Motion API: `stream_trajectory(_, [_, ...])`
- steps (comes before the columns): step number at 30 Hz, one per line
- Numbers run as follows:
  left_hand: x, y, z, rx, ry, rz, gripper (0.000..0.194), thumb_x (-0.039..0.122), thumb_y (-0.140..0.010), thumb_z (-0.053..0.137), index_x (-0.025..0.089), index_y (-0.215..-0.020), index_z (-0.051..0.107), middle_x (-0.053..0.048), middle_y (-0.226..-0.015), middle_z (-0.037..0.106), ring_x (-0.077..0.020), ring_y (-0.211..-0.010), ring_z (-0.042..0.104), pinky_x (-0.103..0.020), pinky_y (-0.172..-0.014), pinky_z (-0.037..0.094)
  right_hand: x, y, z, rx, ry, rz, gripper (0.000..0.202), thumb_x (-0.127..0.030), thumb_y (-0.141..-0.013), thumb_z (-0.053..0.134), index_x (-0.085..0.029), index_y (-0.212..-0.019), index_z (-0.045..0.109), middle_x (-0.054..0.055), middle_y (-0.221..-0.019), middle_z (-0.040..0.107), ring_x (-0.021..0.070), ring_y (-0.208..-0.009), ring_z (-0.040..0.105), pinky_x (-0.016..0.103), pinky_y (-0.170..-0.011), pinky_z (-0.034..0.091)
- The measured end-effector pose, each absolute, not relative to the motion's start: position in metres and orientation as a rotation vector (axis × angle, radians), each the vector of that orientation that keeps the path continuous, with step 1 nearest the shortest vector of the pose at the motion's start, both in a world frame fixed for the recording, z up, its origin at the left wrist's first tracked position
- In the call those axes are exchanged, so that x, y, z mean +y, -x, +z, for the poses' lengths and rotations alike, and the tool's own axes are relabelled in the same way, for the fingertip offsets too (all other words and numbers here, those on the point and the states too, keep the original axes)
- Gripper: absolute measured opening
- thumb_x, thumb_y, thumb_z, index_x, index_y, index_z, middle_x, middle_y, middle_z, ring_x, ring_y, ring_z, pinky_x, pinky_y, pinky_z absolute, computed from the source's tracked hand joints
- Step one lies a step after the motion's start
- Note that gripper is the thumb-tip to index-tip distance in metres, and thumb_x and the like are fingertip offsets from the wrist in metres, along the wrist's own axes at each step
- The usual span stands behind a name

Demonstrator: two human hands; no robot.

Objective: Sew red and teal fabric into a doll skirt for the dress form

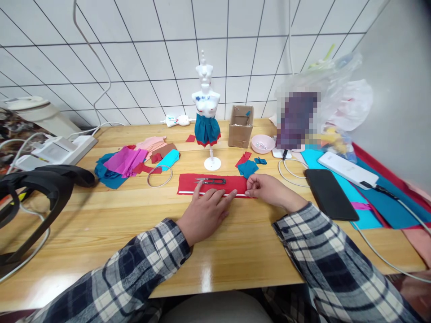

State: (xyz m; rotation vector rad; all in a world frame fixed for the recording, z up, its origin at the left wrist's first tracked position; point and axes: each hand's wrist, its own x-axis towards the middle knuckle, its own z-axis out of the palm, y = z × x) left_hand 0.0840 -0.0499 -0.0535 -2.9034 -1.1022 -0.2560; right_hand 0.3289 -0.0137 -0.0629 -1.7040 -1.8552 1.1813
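Note:
A strip of red fabric (188, 183) lies flat on the wooden table, with a narrow white strip (188, 193) along its near edge. Small thread snips (215, 181) rest on top of the fabric. My left hand (208, 213) lies spread over the near edge, its fingertips on the fabric and the white strip, the index finger close to the snips' tips. At the fabric's right end my right hand (267, 189) pinches the edge between thumb and fingers. Behind the fabric stands a small white dress form (206, 103) wearing a teal skirt (206, 129) with a red hem.
Fabric scraps (126, 161) and a metal ring (149, 180) lie left. A cardboard box (240, 134), a pink bowl (262, 143) and teal scraps (248, 168) are right of the form. A black phone (332, 194), a white power bank (348, 169) and cables lie farther right; a black headset (43, 179) sits left.

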Motion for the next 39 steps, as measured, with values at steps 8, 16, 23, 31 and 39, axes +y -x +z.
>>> stream_trajectory(8, [-0.05, -0.086, -0.052, -1.075, 2.877, -0.215, 0.044, 0.045, -0.094, 0.05, 0.028, -0.134, 0.056, -0.008, -0.123, 0.062, -0.0263, -0.111, 0.055, -0.058, -0.116, 0.015, -0.015, -0.328, -0.059, -1.94, 1.744, 1.063, 0.011, -0.025, -0.074, 0.067, -0.021, -0.073, 0.058, -0.002, -0.067, 0.06, 0.0125, -0.063, 0.054, 0.024, -0.056, 0.037])
stream_trajectory(16, [-0.051, -0.086, -0.052, -1.095, 2.869, -0.212, 0.042, 0.044, -0.095, 0.048, 0.027, -0.133, 0.056, -0.008, -0.123, 0.062, -0.026, -0.111, 0.055, -0.058, -0.117, 0.015, -0.014, -0.333, -0.057, -1.892, 1.725, 1.119, 0.018, -0.034, -0.074, 0.069, -0.021, -0.073, 0.058, -0.002, -0.067, 0.062, 0.0134, -0.062, 0.055, 0.024, -0.055, 0.038])
stream_trajectory(23, [-0.051, -0.087, -0.051, -1.096, 2.87, -0.229, 0.041, 0.043, -0.095, 0.049, 0.027, -0.132, 0.056, -0.007, -0.124, 0.062, -0.026, -0.111, 0.055, -0.058, -0.117, 0.014, -0.017, -0.329, -0.054, -1.994, 1.871, 0.918, 0.015, -0.025, -0.072, 0.068, -0.022, -0.071, 0.053, -0.001, -0.071, 0.065, 0.0144, -0.064, 0.057, 0.025, -0.055, 0.035])
stream_trajectory(31, [-0.051, -0.088, -0.05, -1.096, 2.86, -0.186, 0.043, 0.045, -0.095, 0.048, 0.027, -0.133, 0.055, -0.007, -0.124, 0.061, -0.0257, -0.112, 0.054, -0.058, -0.117, 0.012, -0.019, -0.325, -0.049, -2.12, 1.933, 0.688, 0.017, -0.027, -0.075, 0.068, -0.022, -0.068, 0.053, -0.001, -0.066, 0.062, 0.014, -0.061, 0.052, 0.027, -0.055, 0.03])
stream_trajectory(39, [-0.052, -0.088, -0.051, -1.101, 2.852, -0.168, 0.043, 0.045, -0.096, 0.047, 0.028, -0.134, 0.054, -0.007, -0.125, 0.061, -0.0253, -0.112, 0.054, -0.058, -0.118, 0.009, -0.016, -0.335, -0.051, -2.08, 1.955, 0.803, 0.017, -0.033, -0.074, 0.07, -0.023, -0.074, 0.055, -0.003, -0.07, 0.065, 0.0136, -0.063, 0.056, 0.024, -0.055, 0.035])
